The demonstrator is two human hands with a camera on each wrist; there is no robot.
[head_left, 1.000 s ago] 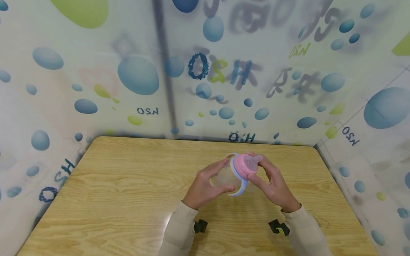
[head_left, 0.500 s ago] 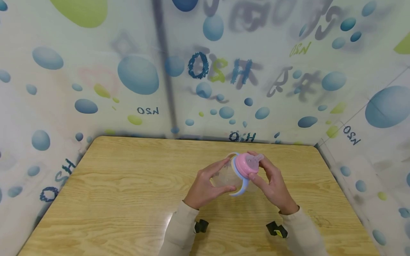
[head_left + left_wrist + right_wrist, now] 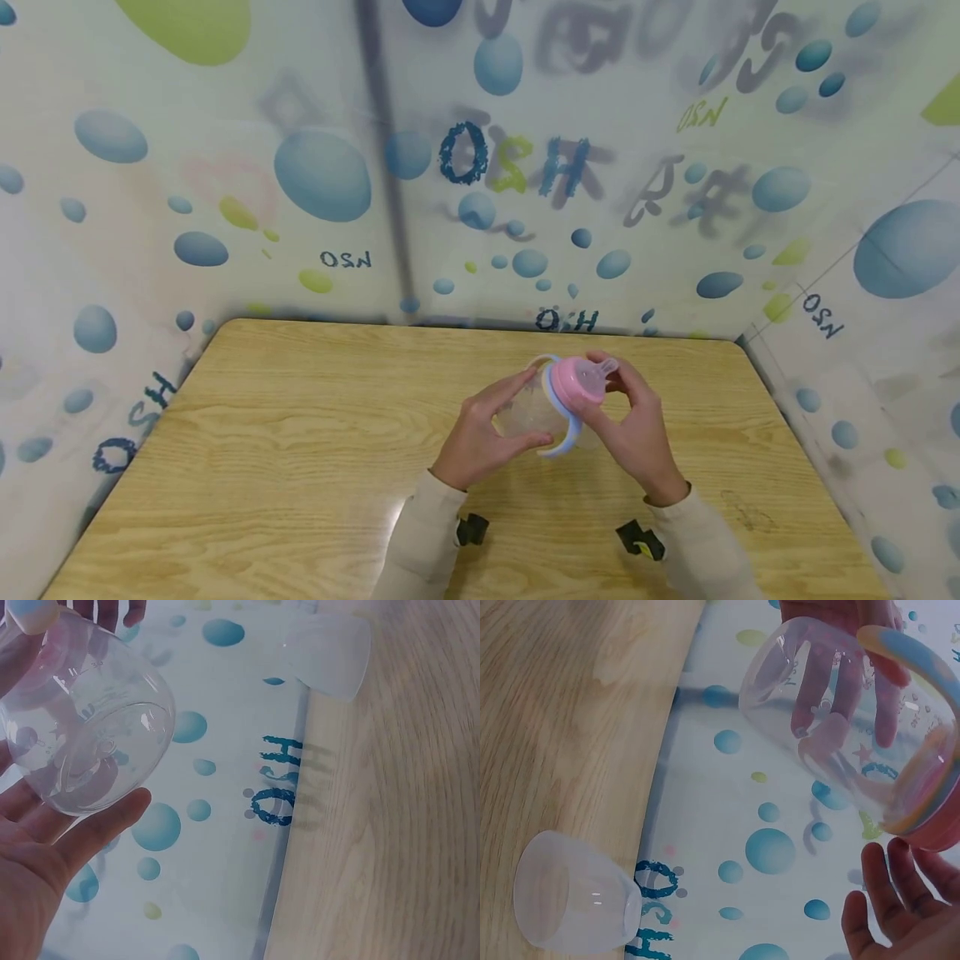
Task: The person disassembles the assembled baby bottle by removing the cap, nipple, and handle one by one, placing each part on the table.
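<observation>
A clear baby bottle [image 3: 521, 412] is held tilted above the table, its pink screw collar [image 3: 576, 383] and clear teat [image 3: 606, 367] pointing up to the right. Two curved pale blue handles [image 3: 572, 435] ring its neck. My left hand [image 3: 476, 433] grips the bottle's body, thumb on the near side and fingers around the far side. With thumb and fingers, my right hand [image 3: 641, 437] pinches the pink collar; in the right wrist view its fingertips [image 3: 900, 851] lie right at the collar's edge. The left wrist view shows the rounded clear base [image 3: 105, 750] of the bottle.
A translucent cap [image 3: 574, 892] lies on the wooden table [image 3: 300, 433], partly hidden behind the bottle in the head view. Patterned curtain-like walls [image 3: 322, 175] with blue dots stand around the table's back and sides.
My right hand has shifted slightly left and turned, its thumb and fingers changing position around the pink collar. The left hand and bottle have barely moved.
</observation>
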